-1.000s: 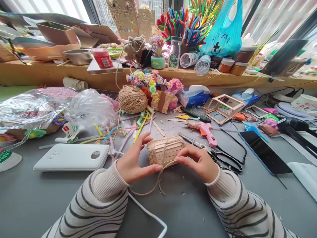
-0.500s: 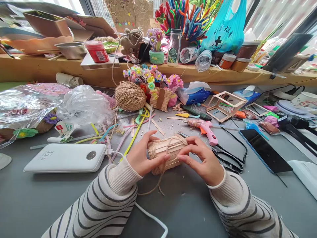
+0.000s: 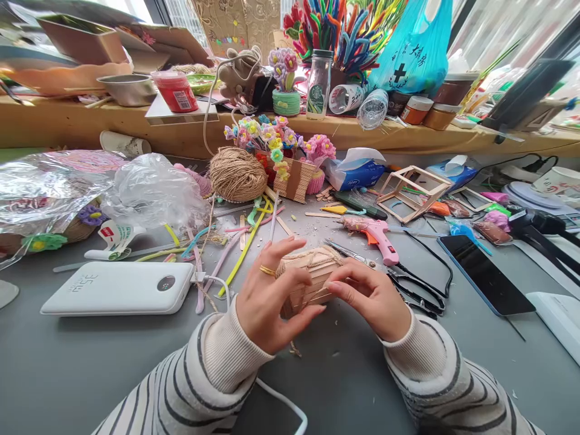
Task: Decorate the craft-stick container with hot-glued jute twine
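A small cylinder of wooden craft sticks (image 3: 319, 275) lies on its side on the grey table, jute twine wound round its ends and crossing its side. My left hand (image 3: 274, 296), with a ring on one finger, is in front of its left end; thumb and fingers are spread apart and hide that part. At the right end, my right hand (image 3: 369, 296) pinches a thin strand of the twine (image 3: 319, 296) against the sticks between thumb and forefinger. A loose twine end (image 3: 295, 349) shows below my left hand. Scissors (image 3: 353, 255) lie just behind the cylinder.
A pink glue gun (image 3: 374, 237) and a phone (image 3: 484, 273) lie to the right. On the left is a white power bank (image 3: 120, 289) with a cable. Behind are a twine ball (image 3: 238, 174), a stick frame (image 3: 413, 192) and scattered pipe cleaners (image 3: 247, 248).
My left hand has come off the cylinder's left end, rolled over and moved right, its fingers now spread in front. My right hand stays nearly still at the right end.
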Demonstrator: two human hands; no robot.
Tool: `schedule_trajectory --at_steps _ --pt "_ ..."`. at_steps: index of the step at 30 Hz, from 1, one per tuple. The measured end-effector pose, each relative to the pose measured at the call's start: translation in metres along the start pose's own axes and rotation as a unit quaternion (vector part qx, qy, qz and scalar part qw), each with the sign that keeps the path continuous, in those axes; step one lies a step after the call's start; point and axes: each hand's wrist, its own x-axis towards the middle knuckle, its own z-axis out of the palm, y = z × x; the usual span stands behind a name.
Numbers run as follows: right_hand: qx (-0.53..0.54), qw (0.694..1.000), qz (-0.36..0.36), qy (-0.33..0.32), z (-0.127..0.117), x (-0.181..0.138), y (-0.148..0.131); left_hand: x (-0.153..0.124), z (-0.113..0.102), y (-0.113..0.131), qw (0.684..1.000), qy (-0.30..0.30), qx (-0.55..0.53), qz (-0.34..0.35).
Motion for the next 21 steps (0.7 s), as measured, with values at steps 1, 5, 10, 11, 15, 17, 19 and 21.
schedule_trajectory --at_steps 1,5,10,11,15,17,19,21 --pt "0.004 1.000 0.006 -0.001 0.000 0.000 0.000 0.000 0.000 0.001 1.000 0.003 0.008 0.006" --pt "0.018 0.999 0.024 -0.010 -0.001 -0.001 0.000 0.001 -0.005 0.005 0.999 0.024 0.021 0.022" --pt "-0.001 1.000 0.008 -0.010 -0.002 -0.002 -0.002 0.009 -0.020 0.011 0.993 0.049 0.086 0.057" --pt "-0.002 1.000 0.007 -0.008 -0.002 -0.002 -0.001 0.010 -0.021 0.011 0.992 0.042 0.098 0.068" --pt "0.014 1.000 0.000 0.009 -0.002 -0.003 0.001 0.013 -0.018 0.011 0.988 0.047 0.110 0.096" --pt "0.027 0.999 -0.002 0.021 -0.002 -0.004 0.001 0.012 -0.014 0.010 0.987 0.074 0.101 0.096" --pt "0.032 0.999 0.000 0.032 -0.001 -0.005 0.002 0.009 -0.009 0.007 0.986 0.099 0.098 0.094" --pt "0.028 0.999 0.004 0.046 0.000 -0.006 0.002 0.006 -0.005 0.005 0.982 0.116 0.109 0.100"
